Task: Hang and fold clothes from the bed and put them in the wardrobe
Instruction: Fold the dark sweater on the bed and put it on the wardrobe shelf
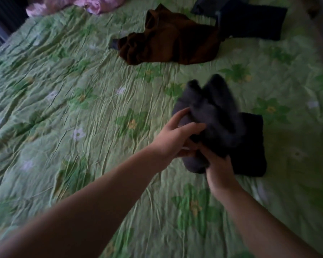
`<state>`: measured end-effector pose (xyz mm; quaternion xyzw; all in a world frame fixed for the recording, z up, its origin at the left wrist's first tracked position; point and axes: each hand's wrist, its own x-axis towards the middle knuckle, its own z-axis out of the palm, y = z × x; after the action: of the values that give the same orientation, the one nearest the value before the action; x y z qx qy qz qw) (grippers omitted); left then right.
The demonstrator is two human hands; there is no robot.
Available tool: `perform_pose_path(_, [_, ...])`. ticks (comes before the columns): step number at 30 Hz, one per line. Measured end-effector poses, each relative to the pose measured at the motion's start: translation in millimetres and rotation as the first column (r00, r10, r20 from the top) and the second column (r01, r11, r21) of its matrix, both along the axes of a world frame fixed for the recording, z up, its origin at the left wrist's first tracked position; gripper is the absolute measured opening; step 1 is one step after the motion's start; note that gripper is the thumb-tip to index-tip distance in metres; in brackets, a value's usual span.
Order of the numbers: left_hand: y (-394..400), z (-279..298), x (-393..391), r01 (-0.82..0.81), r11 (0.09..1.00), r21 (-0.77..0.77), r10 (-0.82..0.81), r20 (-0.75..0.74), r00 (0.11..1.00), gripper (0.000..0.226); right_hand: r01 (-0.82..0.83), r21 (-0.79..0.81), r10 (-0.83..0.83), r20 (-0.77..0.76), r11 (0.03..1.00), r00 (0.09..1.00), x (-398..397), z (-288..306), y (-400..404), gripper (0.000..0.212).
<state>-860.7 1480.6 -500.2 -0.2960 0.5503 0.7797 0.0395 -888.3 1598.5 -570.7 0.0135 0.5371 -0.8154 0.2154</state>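
- Your left hand (177,138) and right hand (219,169) both grip a blurred grey garment (211,118), lifted above the bed (63,108), near its right edge.
- A folded black garment (250,146) lies just beneath.
- A brown garment (168,41) lies crumpled toward the far edge.

Grey garment (209,112): bunched, blurred, held above bed. Black garment (250,146): folded flat. Brown garment (168,43): crumpled.

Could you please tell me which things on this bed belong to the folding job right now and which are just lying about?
In hand: grey garment, held by left hand and right hand; folded black garment beneath.

Lying about: brown garment, navy clothes, pink fabric, green bedspread.
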Motion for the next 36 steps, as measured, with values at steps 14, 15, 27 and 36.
perform_pose_path(14, [40.0, -86.0, -41.5, 0.000, 0.989, -0.149, 0.051, 0.334, 0.941, 0.069, 0.086, 0.303, -0.213, 0.416, 0.949, 0.884, -36.5, 9.3, 95.3, 0.075])
perform_pose_path(15, [42.2, -86.7, -44.4, 0.026, 0.989, -0.144, 0.025, 0.337, 0.941, 0.074, 0.147, 0.417, -0.287, 0.295, 0.897, 0.912, -41.8, 12.2, 100.2, 0.088])
perform_pose_path(27, [42.2, -89.3, -61.4, 0.070, 0.997, -0.015, -0.062, 0.314, 0.947, 0.058, -0.333, 0.594, 0.074, 0.417, 0.732, 0.906, -108.3, -9.2, 133.0, 0.104])
perform_pose_path(36, [25.1, -95.3, -65.1, 0.058, 0.996, -0.061, -0.033, 0.354, 0.935, 0.052, -0.635, 0.270, 0.391, 0.597, 0.724, 0.701, -126.3, -5.2, 147.4, 0.090])
